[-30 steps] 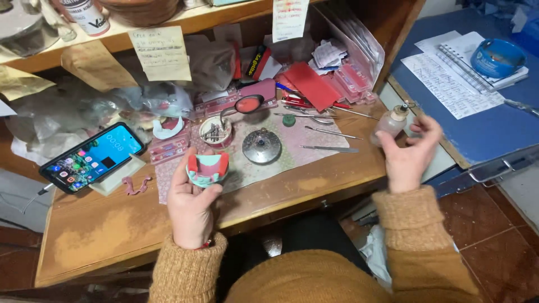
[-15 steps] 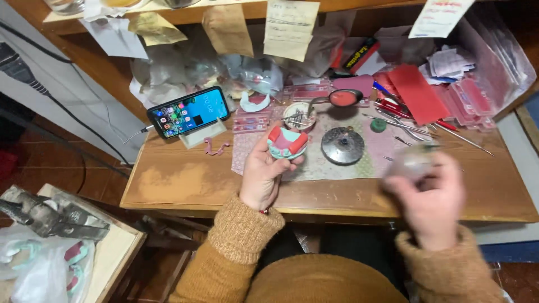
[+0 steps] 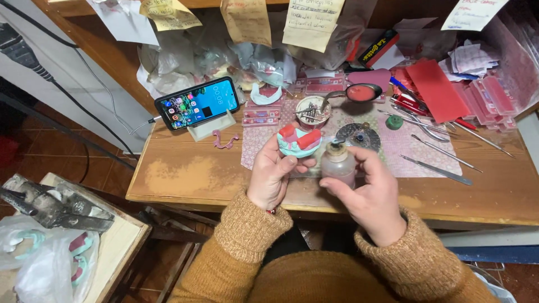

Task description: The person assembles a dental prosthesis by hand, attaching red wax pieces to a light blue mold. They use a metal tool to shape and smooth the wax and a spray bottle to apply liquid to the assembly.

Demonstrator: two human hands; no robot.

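My left hand [image 3: 275,177] holds a teal dental cast with red wax rims [image 3: 298,141] over the front of the wooden desk [image 3: 185,179]. Right beside it, my right hand [image 3: 368,193] grips a small translucent bottle [image 3: 338,163] with a dark cap, upright and almost touching the cast. Both hands wear mustard knit sleeves.
A phone [image 3: 197,103] leans on a white stand at the left. On the pink patterned mat [image 3: 393,146] lie a round metal disc [image 3: 358,136], a small dish of tools [image 3: 312,110], a spoon with red wax [image 3: 359,92] and several metal instruments [image 3: 441,148]. A side table with pliers [image 3: 50,205] stands low left.
My right hand has brought the bottle in from the right to the cast in my left hand. The view has swung left, away from the blue folder.
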